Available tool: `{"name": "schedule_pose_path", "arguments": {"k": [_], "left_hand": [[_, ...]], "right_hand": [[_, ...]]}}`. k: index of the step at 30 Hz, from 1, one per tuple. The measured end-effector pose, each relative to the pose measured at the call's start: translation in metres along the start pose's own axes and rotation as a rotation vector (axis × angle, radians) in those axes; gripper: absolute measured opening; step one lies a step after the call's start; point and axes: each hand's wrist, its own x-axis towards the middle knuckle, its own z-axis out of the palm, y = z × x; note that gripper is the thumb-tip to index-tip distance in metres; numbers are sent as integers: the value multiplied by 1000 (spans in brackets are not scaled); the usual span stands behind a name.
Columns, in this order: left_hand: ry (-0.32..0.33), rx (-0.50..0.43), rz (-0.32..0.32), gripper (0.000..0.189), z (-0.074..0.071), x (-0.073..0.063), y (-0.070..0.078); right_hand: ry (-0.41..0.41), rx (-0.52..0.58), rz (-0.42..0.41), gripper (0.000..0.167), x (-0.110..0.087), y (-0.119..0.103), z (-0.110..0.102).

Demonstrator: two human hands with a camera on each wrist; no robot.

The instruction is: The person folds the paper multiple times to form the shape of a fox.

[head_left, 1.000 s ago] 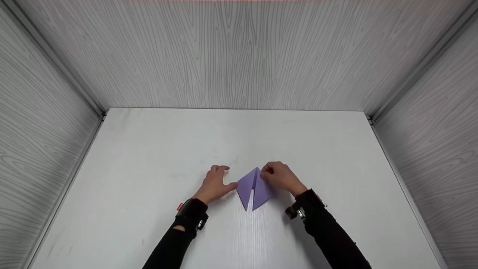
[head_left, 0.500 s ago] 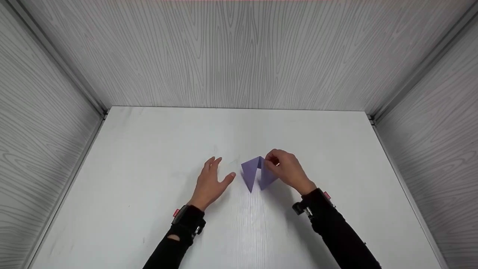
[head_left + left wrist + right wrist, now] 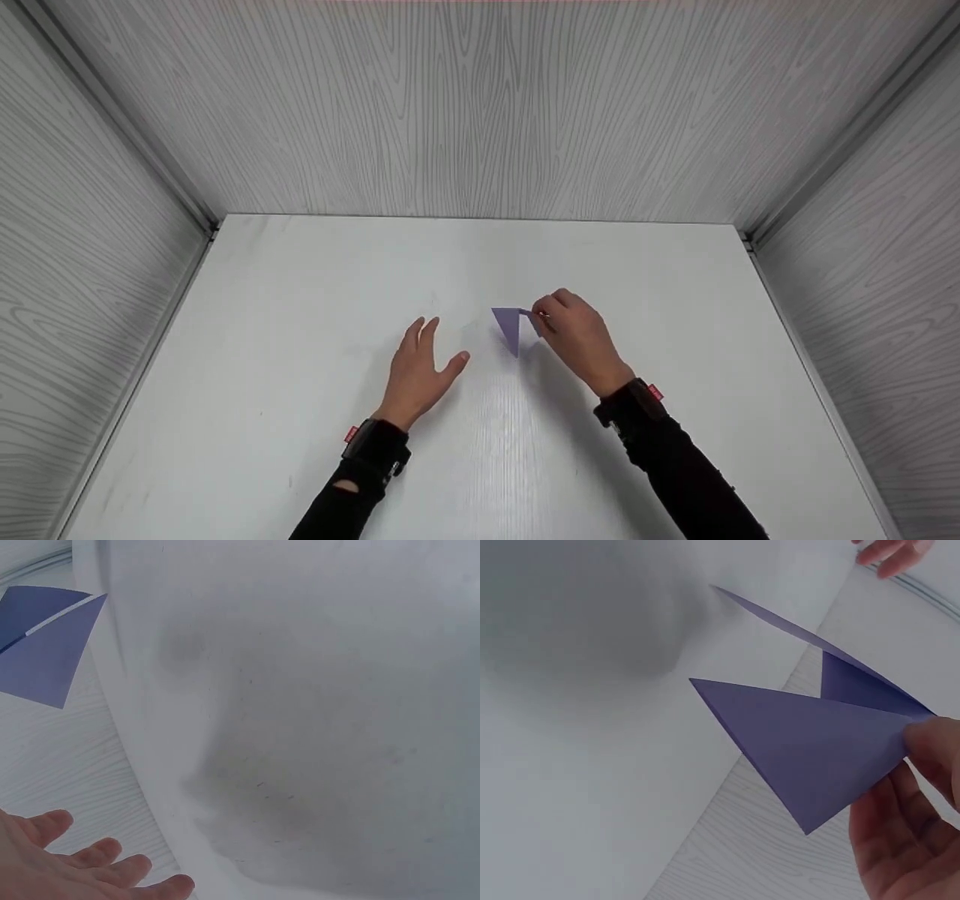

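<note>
A folded sheet of purple paper (image 3: 508, 327) hangs above the white table, its two triangular flaps pointing down toward the person. My right hand (image 3: 576, 334) pinches its right side between thumb and fingers. Close up in the right wrist view, the paper (image 3: 795, 746) shows two flaps standing apart, with a darker inner fold between them. My left hand (image 3: 416, 375) is to the left of the paper, apart from it, fingers spread and thumb out, holding nothing. In the left wrist view the fingers (image 3: 105, 851) are extended and the paper (image 3: 49, 652) shows at the upper left.
The white tabletop (image 3: 315, 300) spreads under both hands. A grey wood-grain panel (image 3: 480, 112) rises at its back edge, with similar side panels (image 3: 82, 247) at left and right. Shadows of the hands fall on the table.
My right hand has lifted the paper off the table and tipped it, moving slightly away from the person. My left hand has let go of its left edge and drawn back to the left.
</note>
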Motion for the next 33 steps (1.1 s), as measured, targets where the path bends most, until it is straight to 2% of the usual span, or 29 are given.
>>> {"name": "schedule_pose_path", "arguments": {"k": [5, 9, 14, 18, 27, 33], "left_hand": [[13, 15, 26, 80, 0, 1, 0], [25, 21, 51, 76, 1, 1, 2], [39, 23, 78, 72, 0, 0, 3], [42, 39, 73, 72, 0, -1, 2], [21, 26, 99, 71, 4, -4, 4], [-52, 23, 123, 69, 10, -9, 13]], "right_hand": [[52, -76, -138, 14, -4, 2, 5], [54, -125, -223, 15, -10, 4, 9], [41, -107, -317, 17, -25, 11, 14], [-9, -63, -376, 20, -38, 17, 19], [-158, -24, -392, 21, -57, 27, 21], [-272, 26, -373, 17, -64, 30, 25]]}}
